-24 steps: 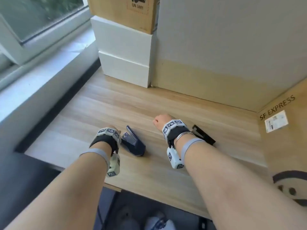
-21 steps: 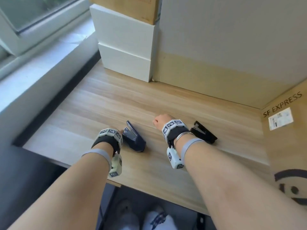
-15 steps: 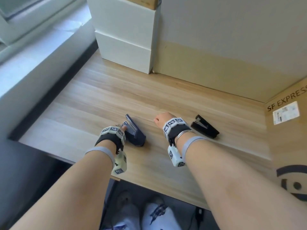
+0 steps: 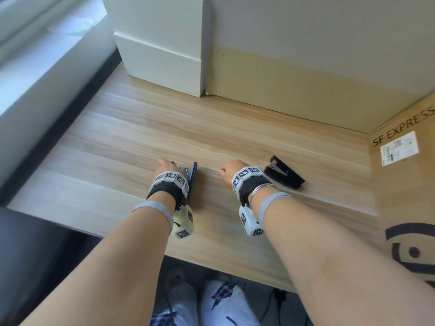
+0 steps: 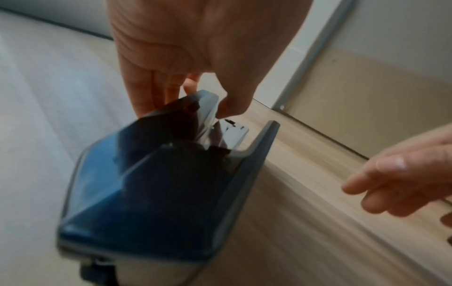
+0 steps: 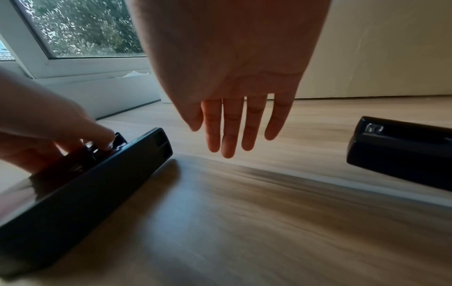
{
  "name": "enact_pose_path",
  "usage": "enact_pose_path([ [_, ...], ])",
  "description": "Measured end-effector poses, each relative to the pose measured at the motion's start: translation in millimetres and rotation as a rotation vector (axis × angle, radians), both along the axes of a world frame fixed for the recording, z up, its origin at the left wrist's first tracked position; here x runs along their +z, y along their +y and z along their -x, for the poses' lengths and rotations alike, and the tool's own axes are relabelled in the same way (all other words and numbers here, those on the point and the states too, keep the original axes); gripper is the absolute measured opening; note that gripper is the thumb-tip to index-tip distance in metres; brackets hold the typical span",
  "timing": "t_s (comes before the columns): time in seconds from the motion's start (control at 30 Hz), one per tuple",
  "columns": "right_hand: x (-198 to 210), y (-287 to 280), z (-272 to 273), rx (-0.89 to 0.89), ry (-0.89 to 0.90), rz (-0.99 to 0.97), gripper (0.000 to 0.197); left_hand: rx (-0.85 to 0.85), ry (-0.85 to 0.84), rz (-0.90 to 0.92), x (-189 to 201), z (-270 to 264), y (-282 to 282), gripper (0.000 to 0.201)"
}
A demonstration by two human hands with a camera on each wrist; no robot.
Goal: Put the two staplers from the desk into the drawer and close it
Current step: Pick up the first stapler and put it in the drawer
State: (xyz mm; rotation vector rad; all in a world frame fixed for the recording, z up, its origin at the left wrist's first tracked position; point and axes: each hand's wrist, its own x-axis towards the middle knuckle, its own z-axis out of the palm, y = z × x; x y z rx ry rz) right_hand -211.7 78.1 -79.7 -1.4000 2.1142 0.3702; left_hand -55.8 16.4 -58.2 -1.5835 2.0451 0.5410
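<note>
The left hand has moved forward onto the blue stapler, which was lying just beside it a moment ago and now stands tipped on its edge near the middle of the table, not far from the front edge. That hand's grip is pinching the stapler's nose between thumb and fingers. The right hand hovers above the wood between the two staplers, its grip spread with fingers straight and holding nothing. The black stapler lies flat just right of that wrist, toward the table's right edge, near a cardboard box.
</note>
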Motion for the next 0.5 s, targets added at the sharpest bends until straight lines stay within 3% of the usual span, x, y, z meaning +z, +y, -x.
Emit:
enact_pose_path([
  [0.1,4,3,7,-0.006,0.004,-0.007,0.032,0.268,0.252,0.02,1,5,-6,0.044],
  [0.17,4,5,11,-0.012,0.009,-0.01,0.03,0.326,0.357,0.021,0,7,-9,0.044],
  [0.5,-1,11,14,-0.051,-0.04,-0.006,0.038,0.006,0.46,0.034,10,19,-5,0.059],
])
